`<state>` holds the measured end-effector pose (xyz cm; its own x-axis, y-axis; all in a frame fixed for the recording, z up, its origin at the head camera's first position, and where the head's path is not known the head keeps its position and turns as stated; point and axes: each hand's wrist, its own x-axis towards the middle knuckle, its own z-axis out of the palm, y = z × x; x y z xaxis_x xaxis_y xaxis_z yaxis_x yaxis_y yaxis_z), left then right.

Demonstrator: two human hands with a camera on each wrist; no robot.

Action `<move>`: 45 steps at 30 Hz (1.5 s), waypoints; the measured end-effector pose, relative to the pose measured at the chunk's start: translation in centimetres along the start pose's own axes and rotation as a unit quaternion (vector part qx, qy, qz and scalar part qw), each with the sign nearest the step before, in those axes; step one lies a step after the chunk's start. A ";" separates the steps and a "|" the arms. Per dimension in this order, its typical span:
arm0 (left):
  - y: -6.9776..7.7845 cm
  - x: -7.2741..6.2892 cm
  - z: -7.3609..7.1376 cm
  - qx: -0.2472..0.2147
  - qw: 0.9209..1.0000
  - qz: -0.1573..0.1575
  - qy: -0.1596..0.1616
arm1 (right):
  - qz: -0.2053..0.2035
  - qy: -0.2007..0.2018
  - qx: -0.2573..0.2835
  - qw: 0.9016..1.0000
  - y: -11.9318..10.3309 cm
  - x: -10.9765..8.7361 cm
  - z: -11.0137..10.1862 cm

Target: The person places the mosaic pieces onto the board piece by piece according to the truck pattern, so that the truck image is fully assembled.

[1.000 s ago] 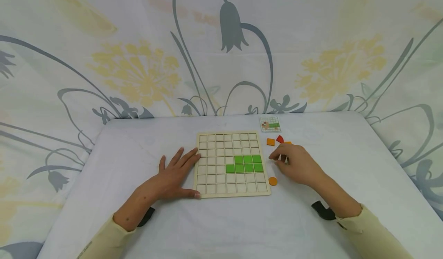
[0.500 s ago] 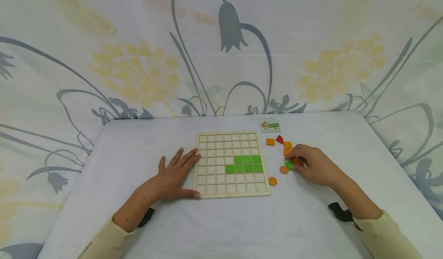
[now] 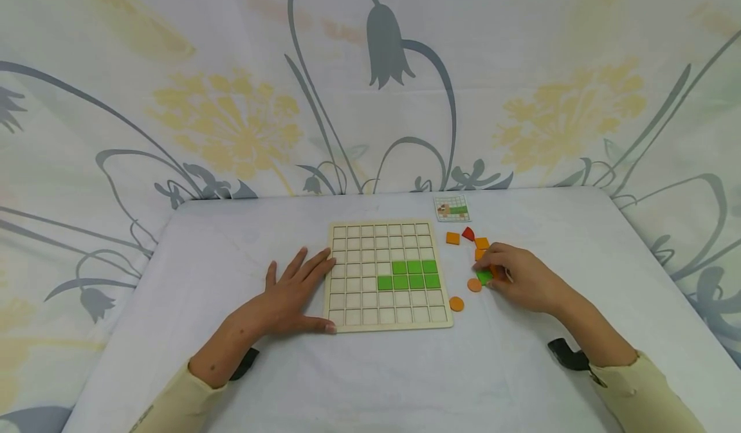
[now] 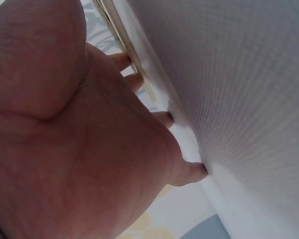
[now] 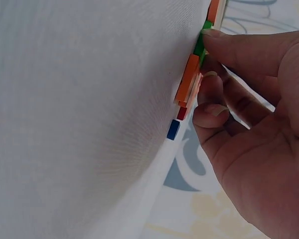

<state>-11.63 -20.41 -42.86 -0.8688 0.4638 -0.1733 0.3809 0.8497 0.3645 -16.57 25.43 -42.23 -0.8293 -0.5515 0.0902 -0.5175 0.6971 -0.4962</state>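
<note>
A square wooden grid board (image 3: pixel 354 304) lies flat on the white table, with several green tiles (image 3: pixel 415 280) set in two rows at its right side. My left hand (image 3: pixel 289 301) is spread beside the board, its fingertips and thumb touching the left edge. To the right of the board, my right hand (image 3: pixel 523 278) pinches a loose green tile (image 3: pixel 484 278) between thumb and fingers. In the right wrist view the thumb tip presses on that green tile (image 5: pixel 201 44), low at the table, next to an orange piece (image 5: pixel 188 79). Part of the pile is hidden under this hand.
Near the right hand lie orange squares (image 3: pixel 453 238), a red piece (image 3: pixel 467 233) and two orange discs (image 3: pixel 457 304). A small picture card (image 3: pixel 452 208) lies behind them. The right wrist view also shows a blue piece (image 5: pixel 173 130). A patterned cloth (image 3: pixel 370 130) hangs behind the table.
My right hand has moved rightward from beside the board to the loose pieces and taken hold of a green tile. An orange disc has come into view. The left hand has stayed put.
</note>
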 end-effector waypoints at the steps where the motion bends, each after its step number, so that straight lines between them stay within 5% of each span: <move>1: 0.0 0.0 0.0 0.000 1.000 0.000 0.001 | 0.000 -0.003 0.002 1.000 0.0 0.0 0.0; 11: -0.1 0.0 0.1 0.004 1.000 0.000 -0.001 | 0.021 -0.031 0.010 0.999 -0.3 0.2 -0.1; 18: -0.2 0.0 0.2 0.006 1.000 0.003 0.002 | -0.005 -0.010 0.010 1.000 -1.0 1.0 -0.2; 45: 0.0 0.0 0.0 0.000 1.000 0.004 0.001 | -0.006 -0.024 0.076 0.997 -7.4 8.6 3.6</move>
<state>-11.65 -20.44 -42.90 -0.8666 0.4697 -0.1683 0.3873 0.8459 0.3665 -19.09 13.89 -40.94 -0.8106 -0.5828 0.0574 -0.4859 0.6146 -0.6214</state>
